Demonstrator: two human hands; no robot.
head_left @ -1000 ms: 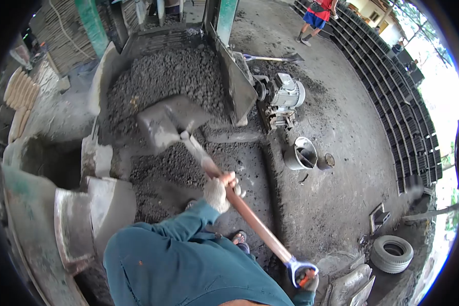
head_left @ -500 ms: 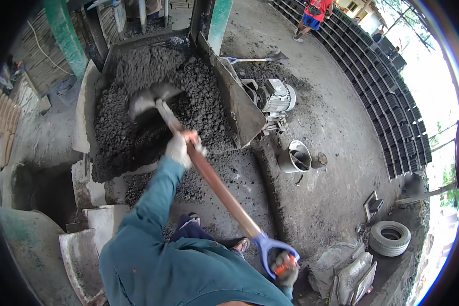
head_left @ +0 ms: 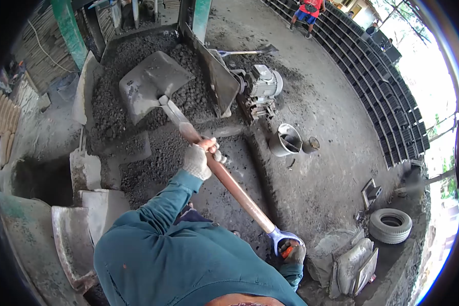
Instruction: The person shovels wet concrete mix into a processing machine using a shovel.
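Note:
A shovel (head_left: 237, 192) with a brown shaft and a blue D-shaped grip runs slantwise across the head view. My left hand (head_left: 199, 161), in a whitish glove with bare fingertips, is wrapped around the shaft below the metal socket. At the lower end, my right hand (head_left: 292, 252), also gloved, is closed on the blue grip, where something orange shows by the fingers. The broad grey blade (head_left: 150, 86) is raised over the dark, crumbly mix (head_left: 112, 109) in the trough, with no load visible on its upper face.
Right of the trough wall (head_left: 204, 66) stands an electric motor (head_left: 264, 86), with a bucket (head_left: 284, 140) in front. Another shovel (head_left: 245, 51) lies behind it. A tyre (head_left: 390, 226) rests at right. Stacked dark tiles (head_left: 362, 86) line the far side, near a person in red (head_left: 311, 7).
The shovel blade has come back toward me and shows clearly; the loose mix flying off it before has landed. Both hands keep their hold, the left now nearer my body.

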